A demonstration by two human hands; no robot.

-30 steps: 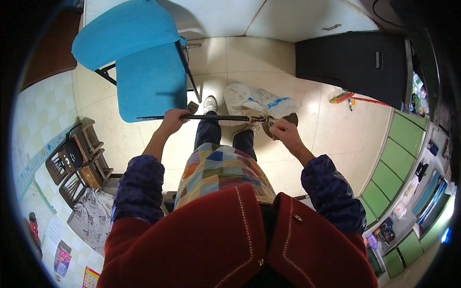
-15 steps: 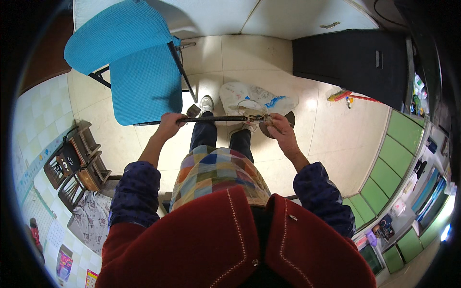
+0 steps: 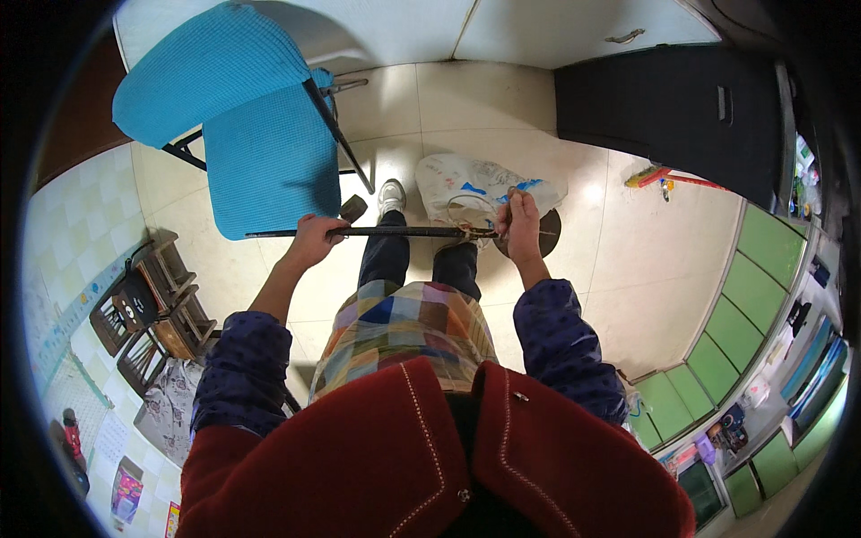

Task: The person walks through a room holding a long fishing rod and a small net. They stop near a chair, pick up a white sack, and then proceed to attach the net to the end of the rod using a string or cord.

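A long dark rod (image 3: pixel 404 231), which looks like a steelyard beam, lies crosswise in front of my legs. My left hand (image 3: pixel 316 240) is closed around it left of its middle. A dark block (image 3: pixel 353 209), like a weight, sits just beyond these fingers. My right hand (image 3: pixel 520 222) is closed at the rod's right end, its fingers pinched upward by the fittings; the exact part in them is partly hidden. Below and beside that hand shows a dark round pan (image 3: pixel 549 240). Just beyond it, a white plastic bag (image 3: pixel 448 175) with blue marks rests on the floor.
A blue-covered chair (image 3: pixel 260 152) stands at the far left. To the far right is a black cabinet (image 3: pixel 668 121), with a red-handled brush (image 3: pixel 650 176) by its base. Green cupboard fronts (image 3: pixel 767 255) line the right, and wooden stools (image 3: pixel 175 296) are at the left.
My right hand has turned and risen from the rod's end, its fingers now pinched and pointing away from me. My left hand keeps its grip, slightly lower in view.
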